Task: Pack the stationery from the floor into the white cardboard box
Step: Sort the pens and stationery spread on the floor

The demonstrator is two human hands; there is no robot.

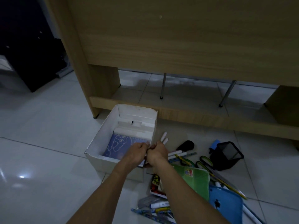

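Observation:
The white cardboard box stands open on the tiled floor; a blue spiral notebook lies flat inside it. My right hand is closed around a bunch of white pens whose tips stick up beside the box's right wall. My left hand touches the same bunch from the left, over the box's near right corner. To the right on the floor lie more pens, scissors with green handles, a green folder, a blue folder and markers.
A black mesh pen holder lies tipped on its side beside a blue item and a black oval object. A wooden desk rises right behind the box. Dark furniture stands at the far left.

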